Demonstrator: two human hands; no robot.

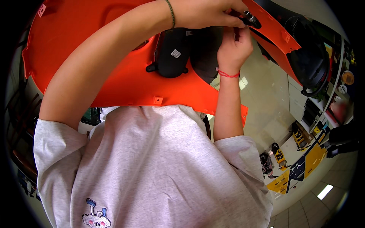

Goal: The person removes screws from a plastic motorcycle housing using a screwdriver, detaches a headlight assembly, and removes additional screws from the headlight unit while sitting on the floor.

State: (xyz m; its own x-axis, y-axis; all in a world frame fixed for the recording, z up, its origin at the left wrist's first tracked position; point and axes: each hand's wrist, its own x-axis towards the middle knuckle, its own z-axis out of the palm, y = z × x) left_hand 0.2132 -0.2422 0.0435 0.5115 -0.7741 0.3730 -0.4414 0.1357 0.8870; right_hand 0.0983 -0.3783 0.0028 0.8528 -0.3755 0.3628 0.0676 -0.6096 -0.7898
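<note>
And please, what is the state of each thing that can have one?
left hand: fingers bent, at the metal-tipped black part; grip unclear
right hand: fingers curled, close to the left hand
orange panel: partly covered by the left forearm
black housing: white label stuck on
red bracelet: worn
dark braided bracelet: worn

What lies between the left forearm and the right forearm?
In the head view: orange panel, a black housing bearing a white label, then a dark surface and a sliver of pale floor.
</note>
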